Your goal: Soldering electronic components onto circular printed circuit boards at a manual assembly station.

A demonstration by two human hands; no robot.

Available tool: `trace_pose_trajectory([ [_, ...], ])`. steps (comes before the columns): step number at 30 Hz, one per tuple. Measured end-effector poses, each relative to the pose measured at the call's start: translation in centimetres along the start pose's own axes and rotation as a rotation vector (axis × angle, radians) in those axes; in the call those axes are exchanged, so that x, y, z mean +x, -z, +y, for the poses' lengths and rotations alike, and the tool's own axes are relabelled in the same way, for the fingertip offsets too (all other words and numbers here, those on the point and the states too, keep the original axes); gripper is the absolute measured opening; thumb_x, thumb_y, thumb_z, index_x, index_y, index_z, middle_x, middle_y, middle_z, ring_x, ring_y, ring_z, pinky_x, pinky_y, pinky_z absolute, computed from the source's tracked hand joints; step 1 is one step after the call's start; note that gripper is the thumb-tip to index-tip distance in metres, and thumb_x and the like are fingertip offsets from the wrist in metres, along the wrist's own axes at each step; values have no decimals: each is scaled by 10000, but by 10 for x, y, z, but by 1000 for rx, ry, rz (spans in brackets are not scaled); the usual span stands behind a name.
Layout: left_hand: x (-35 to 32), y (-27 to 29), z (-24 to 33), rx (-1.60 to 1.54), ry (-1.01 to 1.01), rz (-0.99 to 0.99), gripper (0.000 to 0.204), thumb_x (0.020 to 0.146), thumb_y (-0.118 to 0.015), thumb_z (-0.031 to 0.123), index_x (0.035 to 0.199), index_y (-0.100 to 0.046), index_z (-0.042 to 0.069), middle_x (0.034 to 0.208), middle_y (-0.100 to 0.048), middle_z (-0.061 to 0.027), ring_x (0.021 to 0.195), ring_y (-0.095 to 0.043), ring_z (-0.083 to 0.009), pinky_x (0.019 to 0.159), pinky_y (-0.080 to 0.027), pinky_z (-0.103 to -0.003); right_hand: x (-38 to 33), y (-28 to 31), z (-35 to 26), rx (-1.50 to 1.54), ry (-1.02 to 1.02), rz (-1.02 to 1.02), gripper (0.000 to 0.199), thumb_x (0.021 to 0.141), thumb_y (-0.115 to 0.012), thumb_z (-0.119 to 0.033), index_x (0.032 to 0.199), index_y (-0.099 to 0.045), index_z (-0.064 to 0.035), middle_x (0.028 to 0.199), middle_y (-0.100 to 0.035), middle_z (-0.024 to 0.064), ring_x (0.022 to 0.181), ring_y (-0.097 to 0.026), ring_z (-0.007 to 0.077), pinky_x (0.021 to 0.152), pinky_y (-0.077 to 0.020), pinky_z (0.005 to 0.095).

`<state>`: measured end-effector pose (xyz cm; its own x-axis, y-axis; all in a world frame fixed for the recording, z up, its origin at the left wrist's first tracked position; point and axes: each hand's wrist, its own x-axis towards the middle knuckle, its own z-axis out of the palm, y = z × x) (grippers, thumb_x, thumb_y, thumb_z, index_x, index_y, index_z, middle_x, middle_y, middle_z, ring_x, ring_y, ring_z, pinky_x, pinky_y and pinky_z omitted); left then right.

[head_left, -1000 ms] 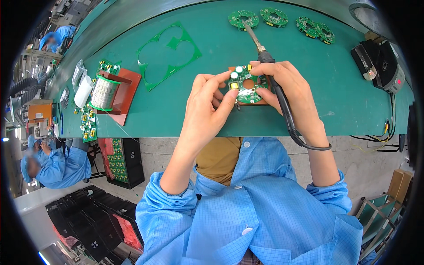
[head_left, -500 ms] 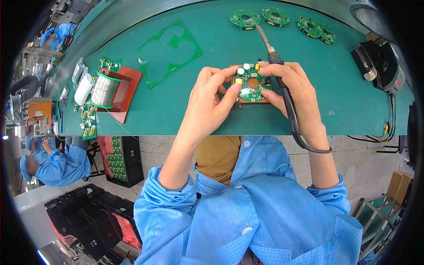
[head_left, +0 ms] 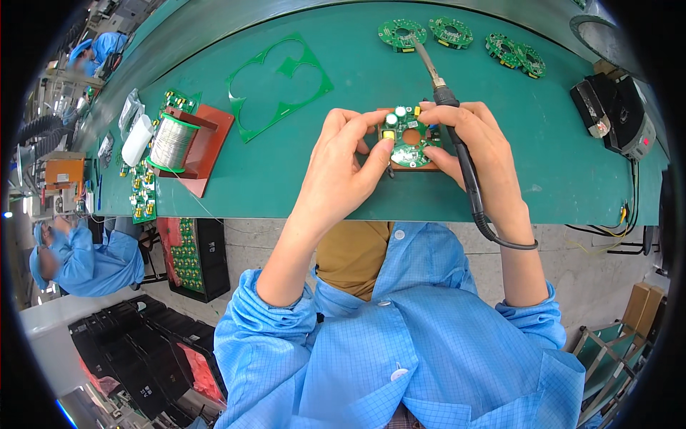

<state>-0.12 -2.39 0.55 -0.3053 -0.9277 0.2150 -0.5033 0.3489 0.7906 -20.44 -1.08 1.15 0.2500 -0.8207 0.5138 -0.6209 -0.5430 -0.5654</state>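
Observation:
A round green circuit board with white capacitors and a yellow component sits on a brown block near the table's front edge. Its left side is gripped by my left hand, thumb at the yellow component and fingers at the far edge. My right hand closes on the board's right side, with thumb and forefinger against its rim. In that same hand lies a black-handled soldering iron, its metal tip pointing away from me, beyond the board. The fingers partly hide the board's sides.
A solder wire spool stands on a red-brown holder at left, beside more boards. Behind lies a cut-out green panel frame. Several round boards lie at the far side. A black soldering station stands at right.
The view has shifted slightly, so the table items appear moved a little. Both hands keep their hold on the board, and the soldering iron stays in my right hand.

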Motion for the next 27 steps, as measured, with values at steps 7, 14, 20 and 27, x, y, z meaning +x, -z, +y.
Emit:
trace_pose_trajectory([
  [7,0,-1,0,-57,36,-1,320,868,-641,151,1161,-613,27,935,-502,-89,748,-530,-170,634,-468,-301,3,-1,3,45,-15,6,359,731,-725,-124,1073,-617,-123,934,-654,40,891,-597,245,698,-517,364],
  [14,2,-2,-1,-2,-25,26,292,866,-635,105,1148,-636,29,947,-519,-68,750,-534,-120,586,-451,-245,9,9,-1,-70,2,-61,335,730,-728,-164,1043,-611,-136,871,-652,23,830,-591,239,660,-508,353],
  [20,4,0,-3,3,-41,8,300,860,-633,92,1154,-639,33,965,-527,-65,757,-541,-104,589,-455,-234,12,8,-4,-109,39,-56,334,729,-726,-183,1036,-603,-138,831,-651,19,795,-580,237,640,-500,351],
  [27,9,-2,-3,23,-43,-37,366,843,-584,136,1193,-607,31,991,-500,-96,754,-531,-156,738,-455,-306,17,16,-5,-122,60,-124,335,735,-727,-201,1039,-600,-138,825,-651,23,778,-576,236,632,-493,356],
])
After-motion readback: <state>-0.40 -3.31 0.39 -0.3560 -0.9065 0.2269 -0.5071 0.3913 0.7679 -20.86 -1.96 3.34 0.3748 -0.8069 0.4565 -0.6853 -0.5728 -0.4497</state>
